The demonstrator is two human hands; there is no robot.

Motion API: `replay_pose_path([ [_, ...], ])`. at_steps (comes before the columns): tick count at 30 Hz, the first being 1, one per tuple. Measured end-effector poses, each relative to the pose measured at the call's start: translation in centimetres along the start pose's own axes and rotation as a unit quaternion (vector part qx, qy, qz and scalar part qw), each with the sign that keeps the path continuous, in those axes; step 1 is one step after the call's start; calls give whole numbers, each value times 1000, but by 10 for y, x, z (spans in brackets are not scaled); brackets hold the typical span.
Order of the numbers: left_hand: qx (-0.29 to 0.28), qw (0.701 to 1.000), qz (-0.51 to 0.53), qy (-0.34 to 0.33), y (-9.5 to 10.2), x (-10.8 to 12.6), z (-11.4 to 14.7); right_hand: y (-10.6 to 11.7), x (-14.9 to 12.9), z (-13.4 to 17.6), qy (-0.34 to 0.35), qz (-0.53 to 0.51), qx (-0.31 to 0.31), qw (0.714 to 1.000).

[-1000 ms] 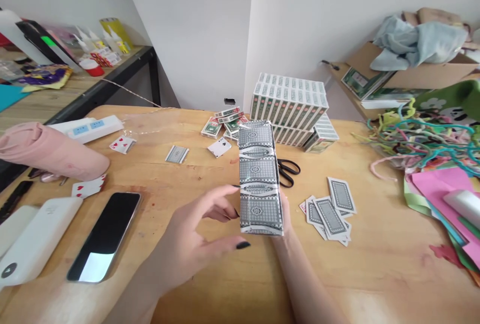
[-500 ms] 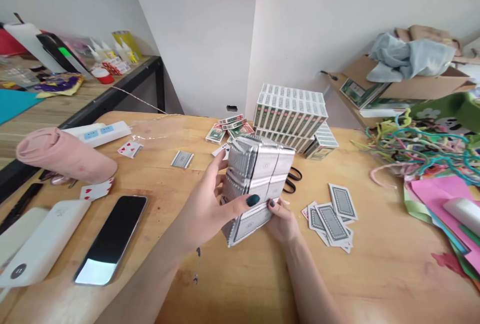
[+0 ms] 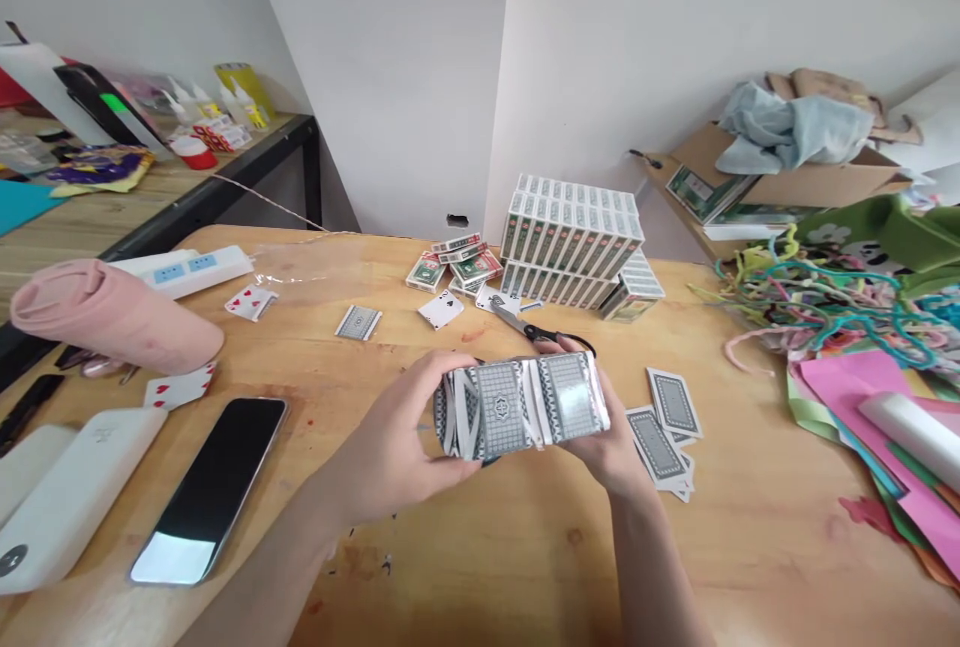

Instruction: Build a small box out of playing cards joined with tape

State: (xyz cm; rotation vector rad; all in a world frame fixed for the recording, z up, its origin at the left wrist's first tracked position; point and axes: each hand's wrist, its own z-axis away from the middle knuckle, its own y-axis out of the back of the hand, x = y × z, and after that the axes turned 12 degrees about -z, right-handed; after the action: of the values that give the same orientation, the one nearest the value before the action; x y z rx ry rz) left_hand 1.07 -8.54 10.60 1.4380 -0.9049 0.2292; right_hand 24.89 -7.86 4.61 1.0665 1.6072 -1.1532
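A box-shaped block built of folded playing cards, with grey patterned card backs outward, is held over the front middle of the table. My left hand grips its left end, thumb below and fingers over the top. At the right end, my right hand supports it from behind and beneath, most of its fingers hidden. Just behind the block lie black-handled scissors, partly covered by it. A few loose playing cards lie face down to the right. Face-up cards and a folded card lie farther back.
Stacked card boxes stand at the back, beside several loose packs. Left are a phone, a white power bank, a pink roll and a power strip. Right are pipe cleaners and coloured sheets.
The card block has been turned from upright and slanted to lying level, and lowered slightly. Both hands have shifted to its ends. The scissors and face-up cards behind it now show more.
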Motion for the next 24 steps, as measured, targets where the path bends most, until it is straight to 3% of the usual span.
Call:
replay_pose_path([
  [8, 49, 999, -19, 3, -7, -3, 9, -3, -11, -6, 12, 68, -3, 998],
  [12, 102, 993, -62, 1, -13, 0, 9, -10, -25, 0, -3, 17, -2, 1000],
  [15, 105, 992, -65, -3, -15, 2, 8, -19, -36, 6, -13, 14, 14, 1000],
  [19, 98, 993, -68, -25, -15, 2, 7, -30, -41, 6, -12, 113, 68, 991],
  [24, 106, 989, -98, -39, -16, 3, 7, -44, -43, 5, -9, 246, 131, 960],
])
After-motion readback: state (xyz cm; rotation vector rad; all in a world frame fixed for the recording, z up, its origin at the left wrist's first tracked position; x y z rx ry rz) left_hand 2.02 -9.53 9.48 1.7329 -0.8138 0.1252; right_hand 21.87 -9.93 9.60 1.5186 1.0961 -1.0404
